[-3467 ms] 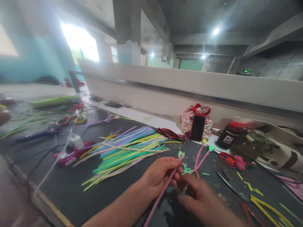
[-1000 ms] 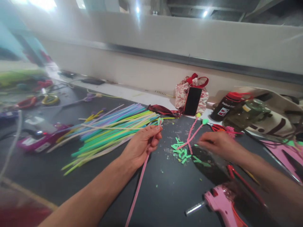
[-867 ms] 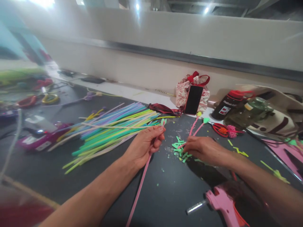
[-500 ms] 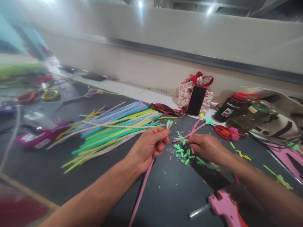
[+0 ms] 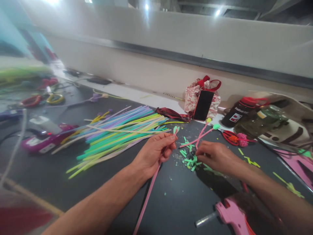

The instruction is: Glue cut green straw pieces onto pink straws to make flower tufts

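Note:
My left hand (image 5: 156, 151) pinches a pink pipe cleaner (image 5: 149, 199) near its top, where small light-green pieces (image 5: 176, 130) stick out above the thumb. The stem runs down toward the front edge of the view. My right hand (image 5: 215, 155) hovers over a loose pile of short green pipe-cleaner pieces (image 5: 188, 161), its fingertips drawn together. Whatever lies between those fingertips is hidden. Just beyond it, two pink stems cross, one with a yellow tip (image 5: 208, 120) and one with a green tip (image 5: 216, 126).
A bundle of coloured pipe cleaners (image 5: 117, 133) lies to the left, beside a purple glue gun (image 5: 44, 140). In front is a pink glue gun (image 5: 230, 213). Red-handled scissors (image 5: 228, 137), a phone (image 5: 203, 105), a patterned bag (image 5: 192, 96) and a black bottle (image 5: 237, 112) stand or lie behind.
My right hand has shifted slightly up and right at the green pieces, its fingertips drawn closer together. My left hand keeps its grip on the pink pipe cleaner.

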### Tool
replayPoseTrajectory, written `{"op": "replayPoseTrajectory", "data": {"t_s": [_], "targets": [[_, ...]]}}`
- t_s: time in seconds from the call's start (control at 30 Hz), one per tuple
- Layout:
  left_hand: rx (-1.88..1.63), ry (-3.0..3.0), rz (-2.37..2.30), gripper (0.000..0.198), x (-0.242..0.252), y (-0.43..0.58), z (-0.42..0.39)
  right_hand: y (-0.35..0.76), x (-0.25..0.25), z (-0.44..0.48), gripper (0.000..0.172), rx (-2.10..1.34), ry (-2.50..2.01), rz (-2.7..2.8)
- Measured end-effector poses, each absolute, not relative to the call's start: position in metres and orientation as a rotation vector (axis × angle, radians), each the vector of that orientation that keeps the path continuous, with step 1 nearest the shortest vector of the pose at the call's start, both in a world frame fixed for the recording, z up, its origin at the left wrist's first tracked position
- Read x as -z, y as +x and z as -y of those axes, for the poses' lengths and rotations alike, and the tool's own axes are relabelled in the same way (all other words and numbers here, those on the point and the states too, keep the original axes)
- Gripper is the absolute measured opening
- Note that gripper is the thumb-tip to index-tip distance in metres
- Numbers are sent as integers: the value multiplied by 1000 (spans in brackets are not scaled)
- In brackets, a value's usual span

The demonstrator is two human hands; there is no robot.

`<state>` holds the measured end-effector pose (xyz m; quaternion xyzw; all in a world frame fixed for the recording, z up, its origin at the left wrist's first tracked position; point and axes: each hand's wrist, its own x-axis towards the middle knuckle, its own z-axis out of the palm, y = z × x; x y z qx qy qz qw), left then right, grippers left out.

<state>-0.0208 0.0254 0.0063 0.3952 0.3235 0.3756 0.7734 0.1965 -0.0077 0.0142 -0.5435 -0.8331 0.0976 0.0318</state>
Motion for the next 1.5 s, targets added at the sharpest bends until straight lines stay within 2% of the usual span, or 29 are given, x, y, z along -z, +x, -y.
{"op": "replayPoseTrajectory", "data": {"t_s": [0.2, 0.33, 0.53, 0.73, 0.93, 1.07, 1.23, 1.5], "targets": [[-805, 865, -704, 16, -6, -21, -25, 209, -11, -3, 7, -103, -1878, 2311], [-801, 869, -699, 17, -5, -20, -25, 202, -6, -11, 16, -57, -1840, 2299], [-820, 870, -701, 16, -5, -19, -24, 171, 8, -18, 22, -263, -1575, 2592], [-760, 806, -662, 13, 0, -19, -25, 168, 18, -25, 21, -379, -1576, 2512], [-742, 775, -671, 12, 0, -18, -24, 174, 5, -19, 8, -667, -1597, 2132], [-722, 789, -685, 16, -2, -15, -21, 166, -7, -6, 19, -963, -1549, 1789], [-737, 862, -731, 20, -2, -13, -18, 146, -13, 7, 25, -1404, -1378, 1190], [-675, 955, -758, 17, -2, -14, -19, 139, -17, 14, 23, -1407, -1360, 1104]]}}
